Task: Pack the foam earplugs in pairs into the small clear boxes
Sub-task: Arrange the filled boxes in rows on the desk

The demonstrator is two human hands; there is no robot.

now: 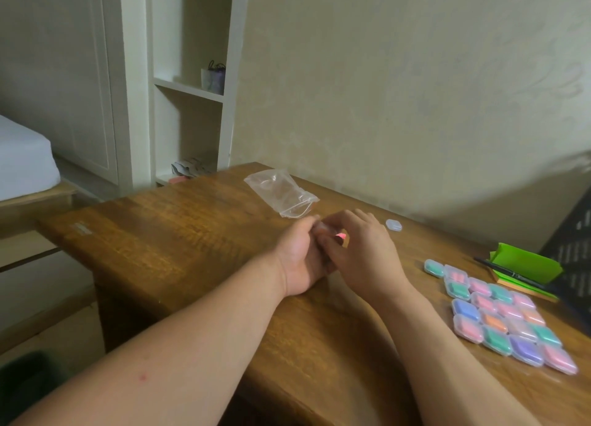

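Peeking out between the two hands at the middle of the table [179, 233], a pink foam earplug [341, 235] shows only as a small bright spot, so its long axis cannot be read. A small clear box [326, 229] sits in the same huddle of fingers, mostly hidden. The left hand [300, 259] lies palm-inward with its fingers curled close around the box, and the right hand [364, 253] arches over from the other side, its grip narrow, fingertips pinched in on the box and earplug together. Which hand carries the weight, I cannot tell.

Just beyond the fingertips lies a crumpled clear zip bag [279, 192], its mouth turned toward the hands. To the right, a lone closed clear box [393, 225] rests apart from everything. Further right and nearer the person, filled boxes [502, 317] lie packed in a tight diagonal block, green, pink, purple and orange inside, running close to the table's right side. Behind them sits a green notepad [527, 265] with a black pen [511, 273] across it. Bare wood opens wide to the left, right out to the table's left edge.
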